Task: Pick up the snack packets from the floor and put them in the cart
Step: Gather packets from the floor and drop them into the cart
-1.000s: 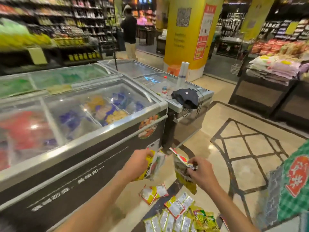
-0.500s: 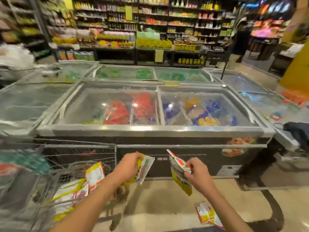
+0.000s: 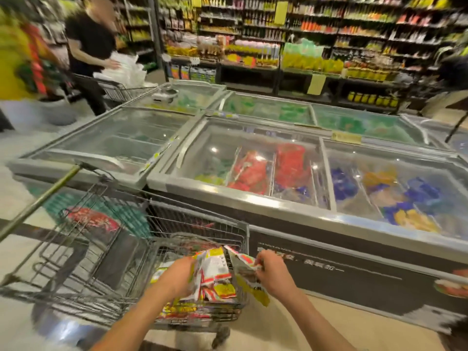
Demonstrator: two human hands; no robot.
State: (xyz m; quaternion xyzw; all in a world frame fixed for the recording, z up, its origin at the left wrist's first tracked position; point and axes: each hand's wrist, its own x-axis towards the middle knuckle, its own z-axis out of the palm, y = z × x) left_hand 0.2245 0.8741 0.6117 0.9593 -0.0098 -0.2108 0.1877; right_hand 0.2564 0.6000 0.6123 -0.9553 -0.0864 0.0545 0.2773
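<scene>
A wire shopping cart point(image 3: 106, 239) stands at the lower left, its front end against the freezer. Several snack packets point(image 3: 217, 290) in yellow, white and red lie piled in its front end. My left hand point(image 3: 178, 277) is over that end of the basket, gripping a white and yellow snack packet point(image 3: 215, 264). My right hand point(image 3: 272, 271) is just right of the cart's front rim, pinching a yellow snack packet point(image 3: 249, 279) that hangs across the rim. The floor packets are out of view.
A long glass-topped chest freezer point(image 3: 291, 206) runs across the middle, close ahead of the cart. A person in black point(image 3: 88, 51) stands at the far left beside another cart point(image 3: 119, 91). Stocked shelves point(image 3: 304, 34) line the back. The cart handle point(image 3: 40, 198) slants at the left.
The view has swung left from the floor to the cart. Both hands, each still holding a packet, have moved left and down to the cart's front end.
</scene>
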